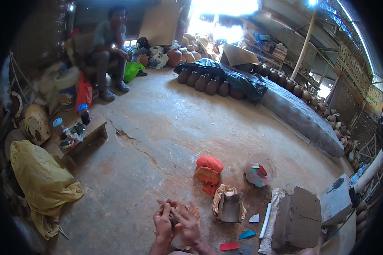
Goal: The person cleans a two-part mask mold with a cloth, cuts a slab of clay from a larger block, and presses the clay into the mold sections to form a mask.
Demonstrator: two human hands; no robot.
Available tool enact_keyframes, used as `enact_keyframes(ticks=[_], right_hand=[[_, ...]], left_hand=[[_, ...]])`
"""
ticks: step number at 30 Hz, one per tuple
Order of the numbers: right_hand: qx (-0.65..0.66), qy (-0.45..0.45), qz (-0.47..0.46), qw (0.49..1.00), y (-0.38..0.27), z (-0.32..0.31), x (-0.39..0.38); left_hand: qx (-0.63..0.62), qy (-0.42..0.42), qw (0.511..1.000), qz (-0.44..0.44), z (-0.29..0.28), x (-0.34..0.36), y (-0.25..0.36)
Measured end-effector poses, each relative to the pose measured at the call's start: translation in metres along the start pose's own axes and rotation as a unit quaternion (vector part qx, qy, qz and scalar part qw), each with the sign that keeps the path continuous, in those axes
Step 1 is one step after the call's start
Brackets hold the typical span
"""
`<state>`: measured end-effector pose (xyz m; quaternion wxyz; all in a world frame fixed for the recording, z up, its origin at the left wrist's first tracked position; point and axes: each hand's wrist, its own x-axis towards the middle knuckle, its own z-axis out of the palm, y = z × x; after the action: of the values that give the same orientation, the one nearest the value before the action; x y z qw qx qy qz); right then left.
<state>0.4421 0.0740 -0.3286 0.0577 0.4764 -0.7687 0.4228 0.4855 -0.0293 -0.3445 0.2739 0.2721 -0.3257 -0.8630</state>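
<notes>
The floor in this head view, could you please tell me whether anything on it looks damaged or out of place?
Yes: a jagged crack runs across the concrete floor beside the low wooden bench, with chipped edges. Nearer both hands, coloured shards lie scattered loose by the grey clay block.

The left hand [162, 222] and right hand [187, 224] close over a small dark lump [174, 217], hiding most of it; what it is cannot be told. The forearms are cut off by the lower edge. The clear bag [259, 171] holds coloured bits too small to identify.
</notes>
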Motion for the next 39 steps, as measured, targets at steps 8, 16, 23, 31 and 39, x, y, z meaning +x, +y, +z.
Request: enact_keyframes(ticks=[8,16,23,31,39], right_hand=[[0.169,0.024,0.073,0.983,-0.005,-0.014,0.041],[0.211,-0.004,0.073,0.975,-0.006,-0.042,0.072],[0.199,-0.017,0.052,0.978,-0.026,-0.039,0.057],[0.173,0.059,0.058,0.982,-0.011,-0.048,0.067],[0.155,0.185,0.067,0.968,-0.002,-0.061,0.078]], left_hand=[[0.133,-0.261,0.948,0.126,0.042,0.015,0.017],[0.05,-0.394,0.913,0.098,0.036,-0.01,0.026],[0.036,-0.391,0.919,0.045,0.041,-0.02,0.023],[-0.102,-0.38,0.918,0.046,0.065,-0.012,0.029],[-0.088,-0.277,0.957,0.002,0.049,0.011,0.024]])
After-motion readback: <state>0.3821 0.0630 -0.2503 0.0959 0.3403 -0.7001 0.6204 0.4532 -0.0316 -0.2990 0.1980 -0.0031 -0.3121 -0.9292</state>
